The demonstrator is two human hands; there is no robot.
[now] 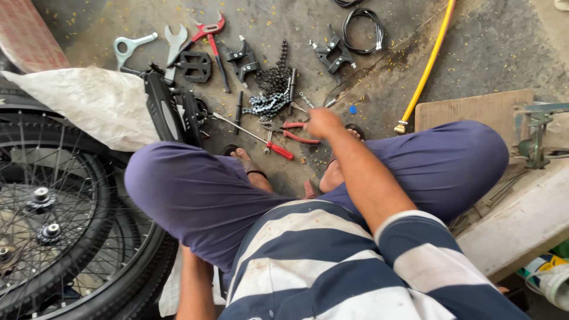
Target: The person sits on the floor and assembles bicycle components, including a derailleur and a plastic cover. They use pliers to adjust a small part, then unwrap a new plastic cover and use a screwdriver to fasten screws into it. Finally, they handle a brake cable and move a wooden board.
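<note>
My right hand (323,122) reaches forward between my knees to the tools on the concrete floor. Its fingers are curled, right over a pair of red-handled pliers (298,134); whether it grips them is hidden by the hand itself. A red-handled screwdriver (256,138) lies just to the left of it, and a heap of bicycle chain (269,101) sits just beyond. My left forearm (194,287) hangs down beside my left thigh at the bottom edge, and that hand is out of sight.
On the floor ahead lie a black pedal (194,65), a spanner (175,40), a pale green wrench (130,46), red cutters (210,31), two brake levers (243,59), a coiled cable (361,29) and a yellow hose (427,65). Spoked wheels (53,219) and a white sack (89,104) lie left, a wooden board (474,109) right.
</note>
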